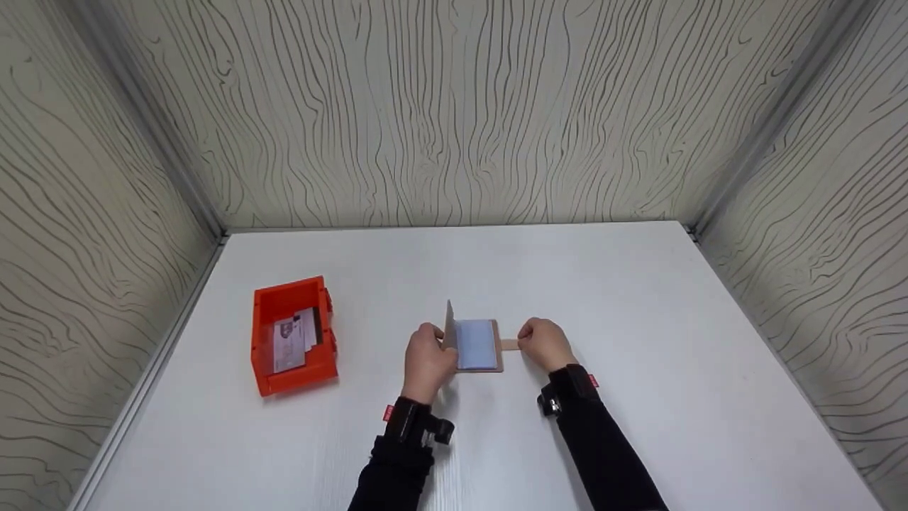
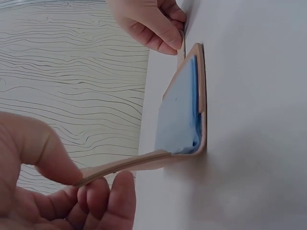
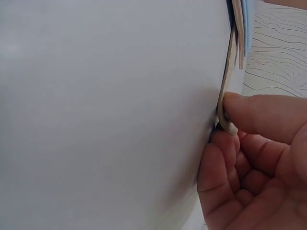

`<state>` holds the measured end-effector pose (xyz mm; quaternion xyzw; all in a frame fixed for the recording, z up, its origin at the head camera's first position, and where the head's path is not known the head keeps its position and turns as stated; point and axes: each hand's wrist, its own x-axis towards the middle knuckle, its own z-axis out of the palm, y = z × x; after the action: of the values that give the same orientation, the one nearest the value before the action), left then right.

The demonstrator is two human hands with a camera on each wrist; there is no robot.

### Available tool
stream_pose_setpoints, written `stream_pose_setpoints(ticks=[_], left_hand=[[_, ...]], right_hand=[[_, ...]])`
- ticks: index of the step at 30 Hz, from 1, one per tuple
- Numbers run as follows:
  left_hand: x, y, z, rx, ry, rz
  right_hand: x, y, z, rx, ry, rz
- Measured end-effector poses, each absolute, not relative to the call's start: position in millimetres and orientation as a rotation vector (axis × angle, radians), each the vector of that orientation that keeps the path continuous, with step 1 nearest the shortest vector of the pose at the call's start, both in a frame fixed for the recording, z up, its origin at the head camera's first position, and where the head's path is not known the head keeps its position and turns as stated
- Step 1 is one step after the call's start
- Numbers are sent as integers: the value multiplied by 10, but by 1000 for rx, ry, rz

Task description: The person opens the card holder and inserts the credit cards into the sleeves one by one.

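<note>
A tan card holder lies opened on the white table, with bluish clear plastic sleeves stacked inside. Its left cover stands almost upright. My left hand pinches that cover between thumb and fingers; the left wrist view shows the cover's edge in the grip. On the other side, a narrow strap sticks out from the holder. The strap's end is pinched by my right hand, close over the tabletop. In the right wrist view the strap curls at its tip between thumb and fingers.
An orange bin stands to the left on the table, with several printed cards or papers inside. Wood-grain patterned panels rise at the back and both sides.
</note>
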<state>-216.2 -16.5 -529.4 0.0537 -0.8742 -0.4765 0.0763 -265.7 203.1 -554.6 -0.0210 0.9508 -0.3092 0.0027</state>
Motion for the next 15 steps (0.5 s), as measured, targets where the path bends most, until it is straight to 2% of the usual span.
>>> stream_pose_setpoints(ticks=[15], left_hand=[[-2132, -367, -5440, 262, -2601, -1475]], right_hand=[[-2652, 2035, -5540, -82, 2985, -974]])
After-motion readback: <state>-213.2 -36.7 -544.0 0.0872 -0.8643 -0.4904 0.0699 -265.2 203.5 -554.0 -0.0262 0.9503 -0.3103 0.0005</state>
